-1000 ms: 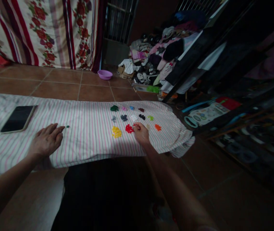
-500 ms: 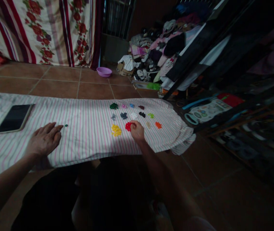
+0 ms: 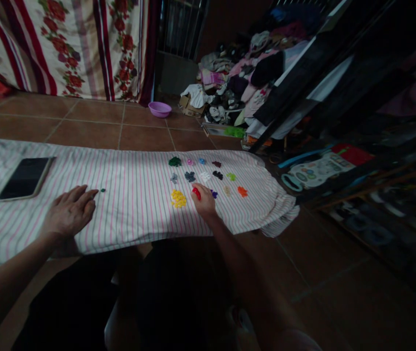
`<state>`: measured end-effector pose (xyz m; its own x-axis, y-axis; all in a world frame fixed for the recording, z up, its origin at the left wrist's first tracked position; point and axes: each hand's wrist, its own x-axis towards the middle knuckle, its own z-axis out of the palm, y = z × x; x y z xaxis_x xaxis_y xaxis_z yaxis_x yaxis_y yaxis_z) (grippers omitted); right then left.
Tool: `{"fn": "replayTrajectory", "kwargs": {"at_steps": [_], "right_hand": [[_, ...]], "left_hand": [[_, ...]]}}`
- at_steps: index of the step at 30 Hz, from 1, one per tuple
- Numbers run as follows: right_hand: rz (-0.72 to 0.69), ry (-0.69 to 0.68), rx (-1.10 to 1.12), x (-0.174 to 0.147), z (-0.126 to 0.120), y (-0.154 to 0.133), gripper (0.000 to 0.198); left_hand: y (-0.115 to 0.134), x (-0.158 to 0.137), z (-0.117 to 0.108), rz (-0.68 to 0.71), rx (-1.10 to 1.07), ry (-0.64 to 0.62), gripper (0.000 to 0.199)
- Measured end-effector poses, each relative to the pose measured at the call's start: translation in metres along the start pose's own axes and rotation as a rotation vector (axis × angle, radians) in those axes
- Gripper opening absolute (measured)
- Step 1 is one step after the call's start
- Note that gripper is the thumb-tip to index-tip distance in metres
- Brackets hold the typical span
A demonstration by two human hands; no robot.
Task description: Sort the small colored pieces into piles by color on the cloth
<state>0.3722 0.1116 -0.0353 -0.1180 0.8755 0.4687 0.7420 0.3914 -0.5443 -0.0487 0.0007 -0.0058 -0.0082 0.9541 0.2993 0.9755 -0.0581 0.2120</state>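
Note:
On the striped cloth [image 3: 131,204], my left hand [image 3: 69,209] lies palm down with its fingers stretched out, holding nothing. A tiny dark green piece [image 3: 103,190] sits just past its fingertips. My right hand [image 3: 205,202] is curled around the small red pieces [image 3: 197,193], its thumb and fingers on either side of them; how many it grips is hidden. Left of it is a pile of yellow pieces [image 3: 178,199]. Purple pieces [image 3: 214,194] show beside its right edge. White pieces [image 3: 205,176] and dark grey pieces [image 3: 190,176] lie just beyond.
More small piles include dark green [image 3: 174,161], black [image 3: 217,175], lime [image 3: 231,177], beige [image 3: 227,190] and orange [image 3: 242,191]. A phone [image 3: 26,179] rests at the left. Behind, on the tiled floor, are a purple basin [image 3: 160,109] and heaped clothes [image 3: 230,83].
My right hand has shifted slightly left and curled around the red pieces, uncovering the purple ones. My left hand stays in place. The view has moved slightly.

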Motion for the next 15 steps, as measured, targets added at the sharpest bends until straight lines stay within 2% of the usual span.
{"fn": "replayTrajectory", "kwargs": {"at_steps": [5, 15], "right_hand": [[-0.048, -0.012, -0.069, 0.0005, 0.0040, 0.0062, 0.030], [-0.079, -0.005, -0.076, 0.0017, 0.0080, 0.0102, 0.040]], "left_hand": [[0.0024, 0.0001, -0.0002, 0.019, 0.062, 0.048, 0.044], [-0.0049, 0.0001, 0.0069, 0.029, 0.144, 0.046, 0.045]]}}
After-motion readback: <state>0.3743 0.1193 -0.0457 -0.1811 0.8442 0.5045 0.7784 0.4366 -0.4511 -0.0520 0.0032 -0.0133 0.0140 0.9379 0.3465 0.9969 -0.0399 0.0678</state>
